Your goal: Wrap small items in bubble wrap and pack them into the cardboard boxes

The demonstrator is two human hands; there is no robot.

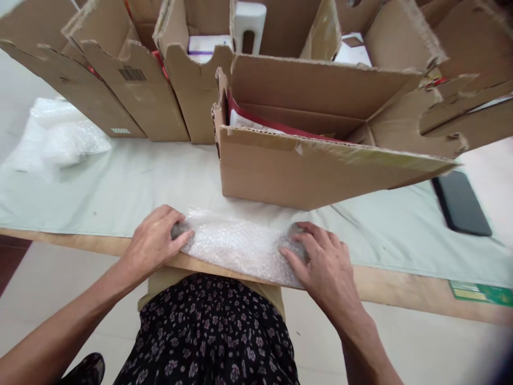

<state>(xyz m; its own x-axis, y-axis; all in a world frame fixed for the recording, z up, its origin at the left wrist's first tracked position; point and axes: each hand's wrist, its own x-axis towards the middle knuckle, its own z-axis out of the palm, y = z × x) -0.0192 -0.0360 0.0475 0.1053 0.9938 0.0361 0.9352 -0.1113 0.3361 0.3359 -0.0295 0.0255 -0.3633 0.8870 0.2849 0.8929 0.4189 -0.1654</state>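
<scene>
A long bundle wrapped in bubble wrap (236,243) lies across the near edge of the table. A grey object pokes out at both ends of the wrap. My left hand (154,240) is curled round the left end, fingers pressed on the grey tip (179,230). My right hand (320,262) grips the right end, fingers bent over the grey tip (297,238) there. What the grey object is cannot be made out under the wrap.
An open cardboard box (304,171) with a red sheet inside stands just behind the bundle. More open boxes (132,91) line the back. Loose bubble wrap (64,136) lies at the left, a black phone (460,203) at the right, on a pale cloth (120,187).
</scene>
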